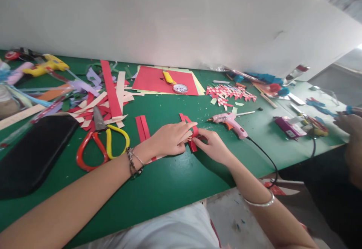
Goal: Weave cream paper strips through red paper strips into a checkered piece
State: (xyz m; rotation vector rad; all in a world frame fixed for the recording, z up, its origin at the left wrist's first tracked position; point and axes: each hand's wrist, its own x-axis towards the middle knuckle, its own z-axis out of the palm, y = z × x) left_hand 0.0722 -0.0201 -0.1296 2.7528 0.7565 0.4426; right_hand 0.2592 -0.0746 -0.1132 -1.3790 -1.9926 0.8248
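Note:
Red and cream paper strips (195, 131) are gathered between my two hands near the middle of the green table. My left hand (169, 137) lies over their left side, its fingers closed around the cream and red strips. On the right, my right hand (212, 145) pinches the red strip, which curves in a loop. Two red strips (143, 128) lie side by side left of my left hand. A pink glue gun (230, 122) rests to the right of my hands, its nozzle pointing left.
Scissors (98, 122) with red and yellow handles lie left, beside a black case (36, 151) and a strip pile (110, 90). Red sheets (147, 79) and checkered woven paper (223, 90) are behind. A purple box (290, 128) and another person's hand (349, 124) are right.

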